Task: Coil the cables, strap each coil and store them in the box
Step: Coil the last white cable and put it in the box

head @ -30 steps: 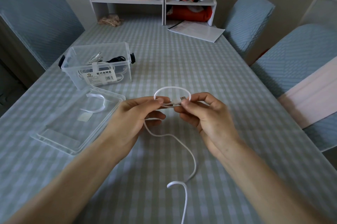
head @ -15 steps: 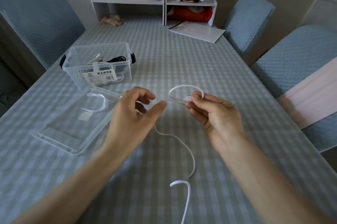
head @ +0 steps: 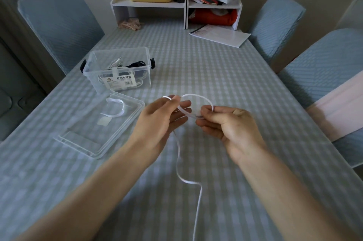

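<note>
While the white cable (head: 197,95) arches in a small loop above the worktop (head: 225,83), both hands grasp it: the right hand (head: 228,129) pinches the loop's near end between thumb and forefinger, and the left hand (head: 161,121) holds the strand with curled fingers at the loop's other side. The loose tail runs down from the hands and snakes across the checked cloth toward the near edge. To the left stands the clear box (head: 117,72) with coiled cables inside, and its lid (head: 94,130) lies nearer, carrying a white strap (head: 116,107).
</note>
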A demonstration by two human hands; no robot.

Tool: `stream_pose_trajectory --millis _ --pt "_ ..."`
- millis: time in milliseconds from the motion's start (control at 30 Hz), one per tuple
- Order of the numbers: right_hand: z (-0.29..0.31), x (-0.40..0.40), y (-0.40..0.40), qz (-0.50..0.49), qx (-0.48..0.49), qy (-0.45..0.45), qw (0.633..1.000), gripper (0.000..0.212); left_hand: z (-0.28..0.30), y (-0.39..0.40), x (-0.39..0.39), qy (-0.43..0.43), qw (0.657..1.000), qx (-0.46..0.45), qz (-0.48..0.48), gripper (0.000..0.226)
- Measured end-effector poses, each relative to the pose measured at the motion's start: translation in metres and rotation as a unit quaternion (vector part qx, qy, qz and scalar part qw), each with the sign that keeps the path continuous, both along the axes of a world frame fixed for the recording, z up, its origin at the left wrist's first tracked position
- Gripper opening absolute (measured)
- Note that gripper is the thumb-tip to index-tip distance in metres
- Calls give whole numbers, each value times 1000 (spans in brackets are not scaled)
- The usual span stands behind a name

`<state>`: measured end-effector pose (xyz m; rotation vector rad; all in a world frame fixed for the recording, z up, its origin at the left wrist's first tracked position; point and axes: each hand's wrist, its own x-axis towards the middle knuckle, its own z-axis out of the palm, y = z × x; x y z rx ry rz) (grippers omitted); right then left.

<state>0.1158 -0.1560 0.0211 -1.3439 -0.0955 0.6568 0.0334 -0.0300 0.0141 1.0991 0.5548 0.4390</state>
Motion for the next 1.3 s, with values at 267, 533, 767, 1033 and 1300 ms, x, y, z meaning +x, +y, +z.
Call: stream_pose_trajectory --millis 267,533,767,1033,1300 --pt "4 2 -7 95 -87 -61 990 5 3 12 -6 59 928 358 -83 23" --pt "-7 -6 -1 111 -109 -218 964 6 3 19 -9 115 873 462 -111 33" --pt "-16 -4 -1 61 -190 -331 922 40 0 26 -12 102 930 336 -111 37" --pt "-15 -4 -1 210 -96 -208 950 18 -3 17 -8 59 980 181 -47 36" --pt "-17 -2 2 180 -187 -300 918 28 -6 18 -12 125 882 450 -71 18"
